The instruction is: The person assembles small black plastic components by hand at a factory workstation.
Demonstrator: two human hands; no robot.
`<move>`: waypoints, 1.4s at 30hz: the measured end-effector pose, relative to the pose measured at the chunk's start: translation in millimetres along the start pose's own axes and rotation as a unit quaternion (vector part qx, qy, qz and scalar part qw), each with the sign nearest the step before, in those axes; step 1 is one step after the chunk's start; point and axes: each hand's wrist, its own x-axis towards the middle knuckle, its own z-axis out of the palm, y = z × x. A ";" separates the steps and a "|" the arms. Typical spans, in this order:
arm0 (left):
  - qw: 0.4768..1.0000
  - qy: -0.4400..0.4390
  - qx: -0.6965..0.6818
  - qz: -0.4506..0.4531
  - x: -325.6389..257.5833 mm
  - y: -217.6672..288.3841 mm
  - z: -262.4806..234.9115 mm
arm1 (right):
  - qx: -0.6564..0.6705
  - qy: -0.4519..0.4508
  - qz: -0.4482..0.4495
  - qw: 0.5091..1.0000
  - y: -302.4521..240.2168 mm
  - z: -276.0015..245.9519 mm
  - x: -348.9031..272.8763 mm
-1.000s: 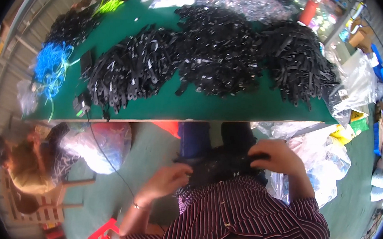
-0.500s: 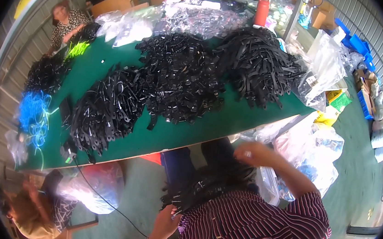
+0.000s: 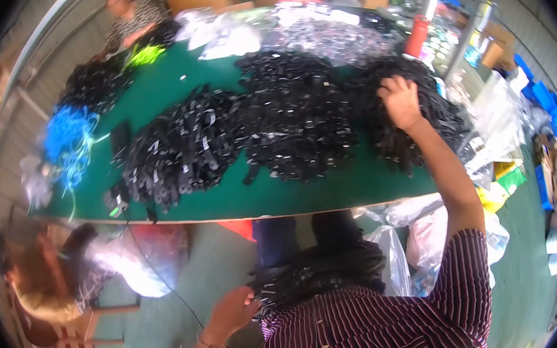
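My right hand (image 3: 402,103) reaches far over the table, its fingers spread and slightly bent on top of a heap of black straps (image 3: 395,145). Nothing shows gripped in it. Across my lap lies a bundle of black straps (image 3: 326,269). Beside the left end of that bundle is my left hand (image 3: 234,309), its fingers curled closed. Whatever those fingers hold, if anything, is too blurred to make out. Further left on the table rest a middle heap of black straps with small shiny parts (image 3: 297,122) and another heap of black straps (image 3: 184,148).
The green table (image 3: 222,205) runs across in front of me. Blue cords (image 3: 70,134) lie at its left end, clear plastic bags (image 3: 228,35) at the back and a red bottle (image 3: 416,36) at the far right. Co-workers sit around. Filled plastic bags (image 3: 429,242) stand right of my lap.
My right hand has moved from above my lap forward onto the right-hand strap heap. My left hand has shifted slightly left of the lap bundle. The whole view has swung a little.
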 end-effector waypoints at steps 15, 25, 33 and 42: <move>0.922 0.344 -0.144 0.107 177.7 -35.5 -139.4 | 0.644 0.143 0.254 0.708 72.1 -19.6 76.3; 0.935 0.315 0.092 -0.134 303.6 -33.6 -177.9 | 0.662 0.114 0.154 0.725 40.0 -67.9 86.9; 0.944 0.315 0.006 -0.100 317.0 -32.3 -192.6 | 0.705 0.172 0.146 0.673 42.6 -92.1 72.9; 0.811 0.414 -0.341 0.235 288.3 -13.7 -218.9 | 0.668 0.178 0.247 0.679 0.9 -122.4 68.9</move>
